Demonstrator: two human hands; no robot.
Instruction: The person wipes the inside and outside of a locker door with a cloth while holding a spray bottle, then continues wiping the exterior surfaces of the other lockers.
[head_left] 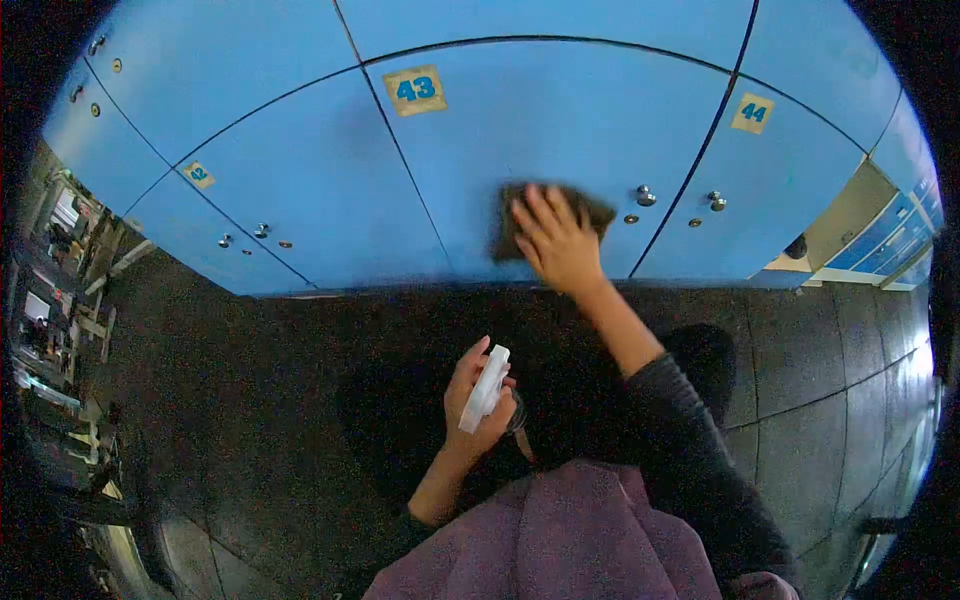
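Observation:
My right hand (558, 240) presses a dark brown cloth (512, 232) against the blue locker door numbered 43 (480, 130), its fingers spread over the fabric. The cloth is a little blurred and lies left of the door's round knob (645, 196). Lower down, in front of my body, my left hand (465, 400) is closed around a spray bottle. The bottle's white trigger head (486, 390) points up, while its clear body is mostly hidden behind my fingers.
Locker doors 42 (290, 180) and 44 (790, 190) flank door 43, with small knobs and locks. Dark floor tiles (800, 370) run below. Cluttered shelving (60, 290) stands far left, and more blue lockers (890, 235) stand far right.

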